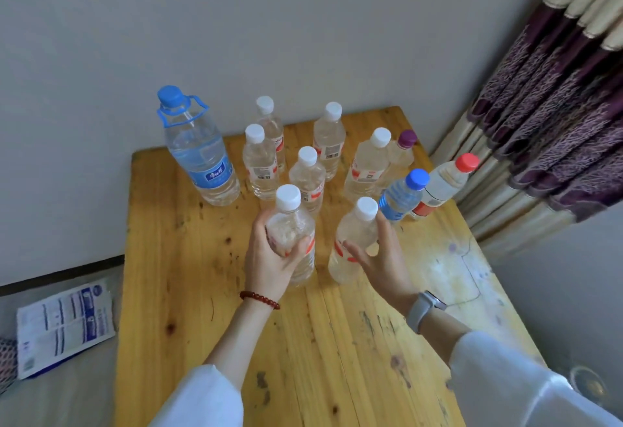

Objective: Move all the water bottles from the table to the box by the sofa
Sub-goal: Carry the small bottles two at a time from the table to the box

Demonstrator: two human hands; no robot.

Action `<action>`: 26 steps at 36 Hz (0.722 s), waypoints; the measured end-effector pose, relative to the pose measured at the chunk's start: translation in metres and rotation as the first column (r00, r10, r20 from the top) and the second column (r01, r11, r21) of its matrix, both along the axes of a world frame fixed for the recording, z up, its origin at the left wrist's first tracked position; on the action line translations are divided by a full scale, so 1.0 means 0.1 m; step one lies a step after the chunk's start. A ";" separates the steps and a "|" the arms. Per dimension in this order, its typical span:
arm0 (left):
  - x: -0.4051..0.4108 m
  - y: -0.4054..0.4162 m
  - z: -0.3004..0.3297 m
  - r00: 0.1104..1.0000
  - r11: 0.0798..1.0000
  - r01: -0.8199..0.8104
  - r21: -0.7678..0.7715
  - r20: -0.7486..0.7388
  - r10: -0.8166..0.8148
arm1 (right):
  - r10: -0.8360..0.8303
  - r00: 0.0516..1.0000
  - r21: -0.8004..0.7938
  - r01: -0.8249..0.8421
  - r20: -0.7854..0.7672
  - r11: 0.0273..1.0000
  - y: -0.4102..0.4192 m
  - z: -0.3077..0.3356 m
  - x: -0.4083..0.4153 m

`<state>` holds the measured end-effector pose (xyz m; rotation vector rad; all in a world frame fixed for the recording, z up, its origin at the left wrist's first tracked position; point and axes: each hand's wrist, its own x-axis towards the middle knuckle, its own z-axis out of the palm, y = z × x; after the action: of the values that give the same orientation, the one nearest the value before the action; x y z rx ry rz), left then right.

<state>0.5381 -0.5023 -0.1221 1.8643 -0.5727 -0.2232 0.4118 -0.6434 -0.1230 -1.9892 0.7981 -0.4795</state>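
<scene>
Left hand (269, 258) grip wraps nearest bottle (295, 234) mid-body for lift. Right hand (377, 258) grip open, fingers spread against its 3 o'clock neighbour bottle (354, 238), not yet closed.

A wooden table (188, 292) stands in a corner against a plain grey wall (303, 22). Its top is scratched and stained, with pale worn patches at right. A purple-and-cream curtain (556, 96) hangs at right. A printed paper (64, 325) lies at lower left. Lighting is soft and even.

Soft, even daylight, faint shadows; wide-angle bending at the edges; mildly soft focus, perhaps slight blur.
</scene>
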 end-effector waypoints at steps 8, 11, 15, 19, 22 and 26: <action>-0.61 -0.07 0.21 0.990 0.991 0.126 0.035 0.055 -0.127 | -0.088 0.996 -0.029 0.087 -0.026 0.996 0.27 0.34 -1.05; -0.99 -0.14 0.31 0.968 0.970 0.237 0.052 0.072 -0.240 | -0.164 0.986 -0.048 0.163 -0.034 0.986 0.36 0.49 -1.56; -1.70 -0.18 0.45 0.896 0.902 0.425 0.075 0.108 -0.431 | -0.321 0.947 -0.082 0.319 -0.012 0.944 0.63 0.68 -2.38; -2.65 -0.07 0.58 0.766 0.777 0.624 0.088 0.130 -0.630 | -0.528 0.849 -0.090 0.525 -0.021 0.847 1.13 0.73 -3.40; -3.44 0.11 0.64 0.646 0.659 0.743 0.112 0.134 -0.751 | -0.670 0.739 -0.127 0.660 -0.070 0.741 1.66 0.75 -4.22; -4.49 0.37 0.65 0.424 0.433 0.895 0.107 0.100 -0.900 | -0.837 0.529 -0.213 0.809 -0.141 0.548 2.45 0.82 -5.23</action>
<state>0.0891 -0.4653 -0.0574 1.4100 -1.6861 -0.8243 -0.1110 -0.3983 -0.0408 -1.6615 1.9434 -0.8640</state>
